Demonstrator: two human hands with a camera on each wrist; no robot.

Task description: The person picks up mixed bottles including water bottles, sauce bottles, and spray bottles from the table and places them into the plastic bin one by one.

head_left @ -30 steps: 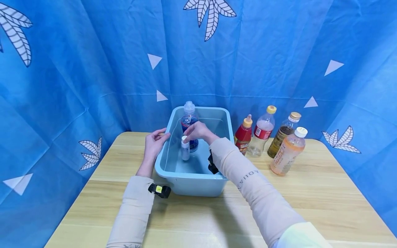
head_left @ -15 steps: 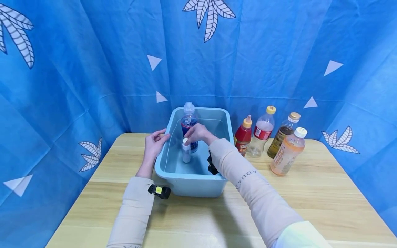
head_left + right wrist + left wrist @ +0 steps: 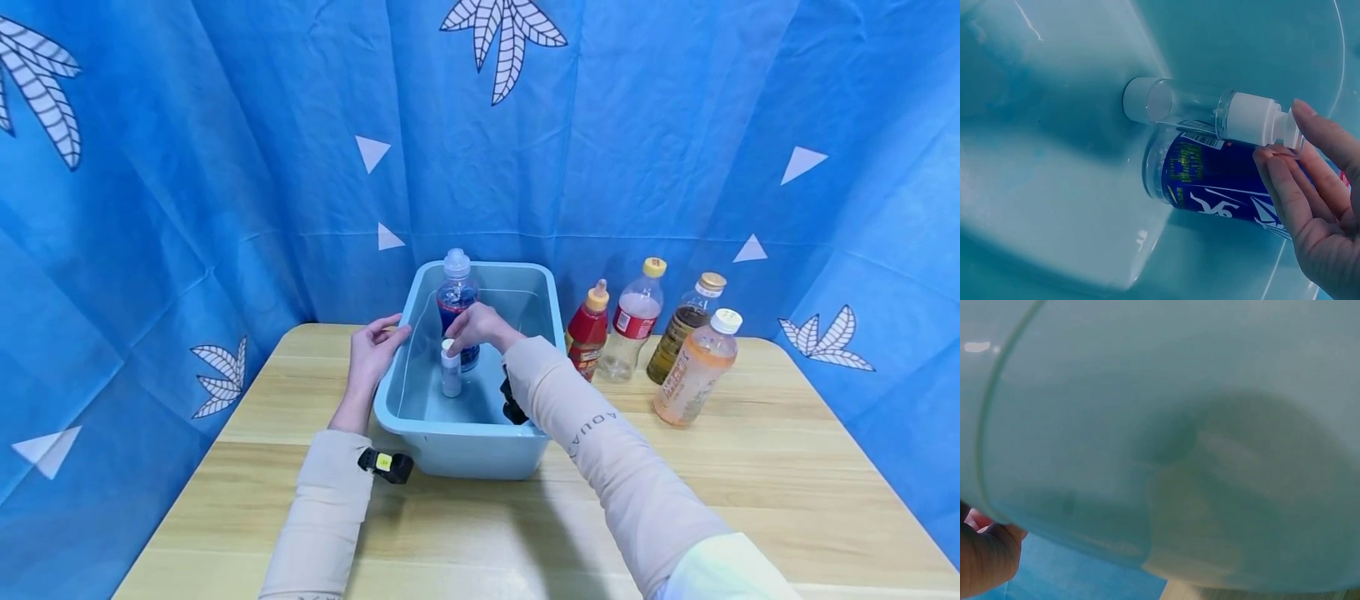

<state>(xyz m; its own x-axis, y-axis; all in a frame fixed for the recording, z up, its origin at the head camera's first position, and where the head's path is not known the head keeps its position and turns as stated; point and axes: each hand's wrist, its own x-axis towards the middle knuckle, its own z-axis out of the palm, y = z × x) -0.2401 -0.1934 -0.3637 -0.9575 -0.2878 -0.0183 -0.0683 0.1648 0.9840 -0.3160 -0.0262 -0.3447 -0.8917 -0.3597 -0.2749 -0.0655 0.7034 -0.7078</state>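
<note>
A small clear pump bottle (image 3: 1194, 106) with white top and base stands in the light blue basin (image 3: 465, 450). My right hand (image 3: 480, 325) is over it; in the right wrist view the thumb and fingertips pinch its clear-capped top. Right beside it is a larger blue-labelled bottle (image 3: 456, 292) with a clear cap, also inside the basin, partly behind my right hand. My left hand (image 3: 370, 354) is at the basin's left rim, thumb and fingertips touching the edge. The left wrist view is mostly filled by the basin's wall (image 3: 1097, 425), with the thumb (image 3: 997, 556) at its edge.
Right of the basin stand a red sauce bottle (image 3: 587, 337), a yellow-capped bottle with a red label (image 3: 633, 321), a bottle of dark liquid (image 3: 675, 337) and a white-capped peach-coloured bottle (image 3: 693, 371). A blue curtain (image 3: 480, 167) hangs behind the wooden table (image 3: 757, 475).
The small pump bottle and my right hand have shifted slightly down and to the right within the basin. My left hand stays at the rim.
</note>
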